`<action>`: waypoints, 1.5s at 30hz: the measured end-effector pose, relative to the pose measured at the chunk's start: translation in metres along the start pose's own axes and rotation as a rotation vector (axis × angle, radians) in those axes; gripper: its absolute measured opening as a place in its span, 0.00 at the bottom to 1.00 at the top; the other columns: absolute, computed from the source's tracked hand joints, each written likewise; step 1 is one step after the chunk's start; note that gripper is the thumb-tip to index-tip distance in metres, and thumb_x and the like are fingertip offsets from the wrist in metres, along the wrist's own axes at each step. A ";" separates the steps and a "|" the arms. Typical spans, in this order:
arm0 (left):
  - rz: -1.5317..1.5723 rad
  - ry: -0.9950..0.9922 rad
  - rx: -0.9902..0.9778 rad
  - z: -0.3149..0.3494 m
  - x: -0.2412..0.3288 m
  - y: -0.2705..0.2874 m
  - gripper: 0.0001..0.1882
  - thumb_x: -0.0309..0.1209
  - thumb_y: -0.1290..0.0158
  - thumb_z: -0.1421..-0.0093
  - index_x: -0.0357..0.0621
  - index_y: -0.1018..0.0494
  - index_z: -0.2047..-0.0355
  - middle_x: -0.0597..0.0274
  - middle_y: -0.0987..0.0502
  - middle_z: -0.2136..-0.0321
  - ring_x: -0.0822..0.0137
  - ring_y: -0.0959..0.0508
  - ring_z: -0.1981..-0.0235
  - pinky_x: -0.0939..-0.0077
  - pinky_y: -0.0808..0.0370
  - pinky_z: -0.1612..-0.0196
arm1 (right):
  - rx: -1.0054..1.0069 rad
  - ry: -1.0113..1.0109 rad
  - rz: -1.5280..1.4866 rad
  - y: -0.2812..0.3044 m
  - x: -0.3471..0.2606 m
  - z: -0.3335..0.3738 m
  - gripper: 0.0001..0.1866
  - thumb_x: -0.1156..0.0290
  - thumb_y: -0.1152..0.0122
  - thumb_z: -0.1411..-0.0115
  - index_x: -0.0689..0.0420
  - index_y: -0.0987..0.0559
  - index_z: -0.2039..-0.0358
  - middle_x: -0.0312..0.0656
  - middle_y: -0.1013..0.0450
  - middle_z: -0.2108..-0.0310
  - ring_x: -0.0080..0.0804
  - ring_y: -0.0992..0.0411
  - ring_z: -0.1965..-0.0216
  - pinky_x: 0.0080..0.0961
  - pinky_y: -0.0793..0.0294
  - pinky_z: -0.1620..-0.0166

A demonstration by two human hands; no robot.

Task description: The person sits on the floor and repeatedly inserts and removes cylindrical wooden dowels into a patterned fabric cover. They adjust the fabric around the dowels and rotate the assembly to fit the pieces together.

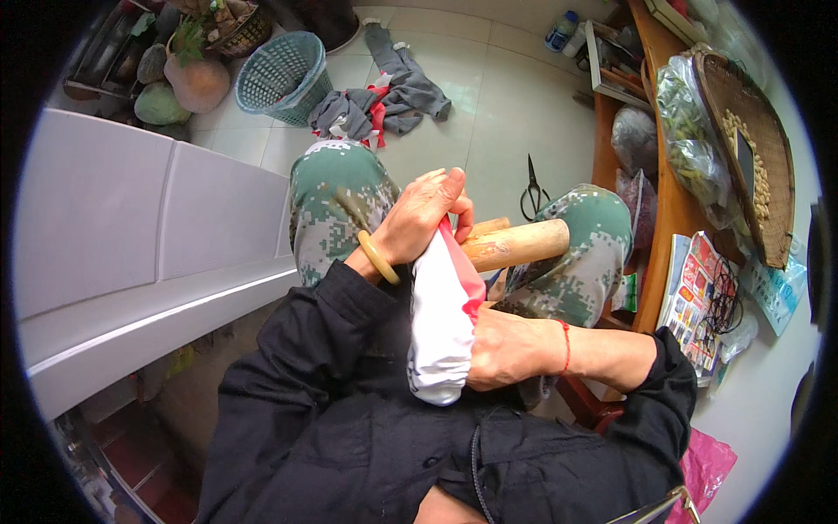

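Observation:
A white and red cloth (443, 301) is bunched over my lap, its white part hanging toward my body. My left hand (425, 214), with a pale bangle at the wrist, closes on the cloth's far end, thumb on top. Nearer to me, my right hand (513, 348) is closed against the cloth's red edge, a red string round its wrist; its fingertips are hidden. Just beyond the right hand, a thick wooden rod (524, 244) crosses between my knees. A second wooden piece (489, 226) shows behind it.
Black scissors (532, 190) lie on the tiled floor beyond my right knee. Ahead are grey and red fabric pieces (384, 92) and a blue-green plastic basket (284, 74). A white panel (157, 210) stands close at left; a wooden shelf (659, 201) with bags is at right.

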State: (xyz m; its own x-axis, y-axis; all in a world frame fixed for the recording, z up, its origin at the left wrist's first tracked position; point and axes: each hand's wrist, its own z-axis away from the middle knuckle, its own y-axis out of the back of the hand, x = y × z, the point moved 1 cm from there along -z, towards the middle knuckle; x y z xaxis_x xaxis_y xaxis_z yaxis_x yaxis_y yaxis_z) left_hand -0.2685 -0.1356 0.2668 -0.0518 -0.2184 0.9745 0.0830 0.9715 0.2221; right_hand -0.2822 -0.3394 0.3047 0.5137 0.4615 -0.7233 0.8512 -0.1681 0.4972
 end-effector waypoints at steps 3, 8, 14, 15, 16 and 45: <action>0.013 0.092 0.030 -0.002 -0.005 0.000 0.47 0.58 0.72 0.16 0.34 0.30 0.83 0.55 0.31 0.81 0.55 0.33 0.72 0.62 0.32 0.59 | -0.041 -0.116 0.027 0.012 -0.009 0.016 0.21 0.73 0.36 0.44 0.64 0.21 0.49 0.56 0.23 0.48 0.58 0.24 0.42 0.52 0.26 0.35; 0.023 0.081 0.041 -0.001 -0.009 0.001 0.45 0.58 0.70 0.16 0.33 0.37 0.83 0.56 0.38 0.82 0.58 0.36 0.75 0.61 0.36 0.63 | 0.053 -0.272 0.046 0.013 -0.027 0.038 0.33 0.73 0.33 0.46 0.60 0.22 0.37 0.54 0.26 0.35 0.59 0.31 0.29 0.59 0.39 0.23; 0.035 0.161 0.106 0.002 -0.003 0.000 0.42 0.55 0.66 0.17 0.33 0.33 0.82 0.55 0.33 0.81 0.58 0.33 0.73 0.61 0.34 0.62 | 0.286 -0.403 0.106 -0.020 -0.037 0.056 0.34 0.79 0.32 0.49 0.59 0.20 0.37 0.52 0.25 0.34 0.60 0.32 0.28 0.62 0.42 0.23; 0.069 0.095 0.170 0.004 0.001 -0.002 0.40 0.53 0.65 0.17 0.34 0.31 0.81 0.54 0.31 0.80 0.58 0.31 0.71 0.62 0.33 0.61 | 0.368 -0.499 -0.016 -0.028 -0.039 0.056 0.31 0.81 0.33 0.46 0.59 0.19 0.39 0.52 0.23 0.35 0.59 0.30 0.29 0.57 0.39 0.24; 0.088 0.044 0.260 0.008 0.005 -0.004 0.38 0.50 0.63 0.18 0.35 0.29 0.80 0.54 0.29 0.79 0.58 0.29 0.69 0.63 0.33 0.60 | 0.427 -0.556 -0.120 -0.035 -0.042 0.055 0.28 0.82 0.34 0.44 0.59 0.17 0.41 0.52 0.22 0.37 0.58 0.29 0.30 0.51 0.36 0.25; -0.139 -0.603 0.406 -0.027 0.054 -0.001 0.24 0.32 0.43 0.27 0.44 0.25 0.84 0.59 0.33 0.87 0.57 0.33 0.83 0.61 0.40 0.69 | 0.788 -0.817 -0.911 0.015 -0.029 0.013 0.20 0.72 0.44 0.22 0.65 0.22 0.35 0.36 0.19 0.46 0.23 0.22 0.45 0.25 0.23 0.40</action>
State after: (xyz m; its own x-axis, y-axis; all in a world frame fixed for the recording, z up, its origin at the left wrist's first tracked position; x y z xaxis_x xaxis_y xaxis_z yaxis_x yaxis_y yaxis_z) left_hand -0.2446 -0.1506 0.3199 -0.5828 -0.3671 0.7250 -0.3332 0.9217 0.1988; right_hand -0.2833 -0.3665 0.3268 -0.5379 0.0981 -0.8373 0.6081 -0.6427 -0.4660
